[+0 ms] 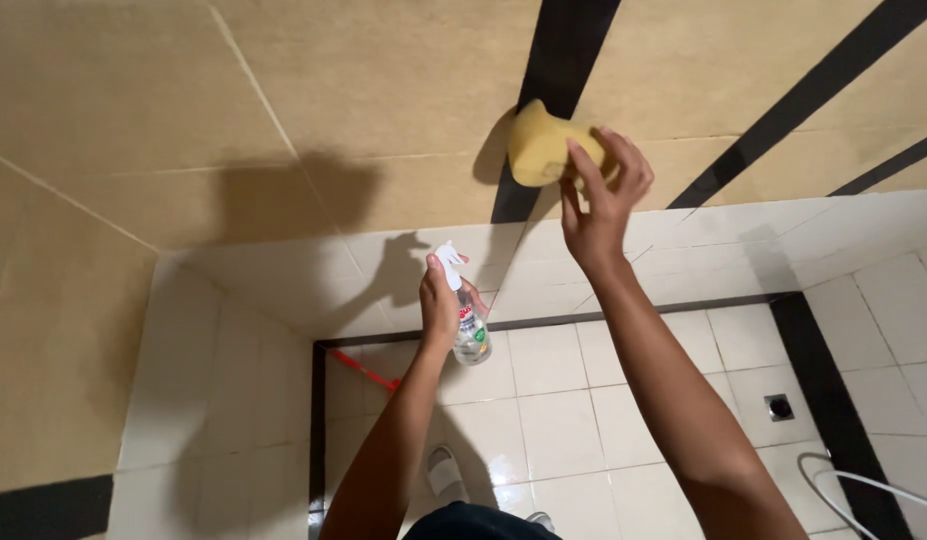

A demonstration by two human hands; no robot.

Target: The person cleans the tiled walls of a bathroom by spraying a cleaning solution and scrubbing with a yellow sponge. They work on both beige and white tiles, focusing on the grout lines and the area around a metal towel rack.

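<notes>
Tan wall tiles (184, 100) | right hand (599, 200) pinching sponge (539, 145) | left hand (442, 300) gripping spray bottle (471, 335)

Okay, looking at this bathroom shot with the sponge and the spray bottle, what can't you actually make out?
Head view, the only one:
- Sponge: its wall side is hidden, and the right hand covers its right end.
- Spray bottle: the left hand hides the trigger; liquid level unclear.
- Red object on the floor: too small to identify.
- White hose: cut off by the right and bottom edges.
- Slippers: partly hidden by the person's body.

Red-and-green label (469, 322) on the clear spray bottle (472, 340), lower centre
</notes>
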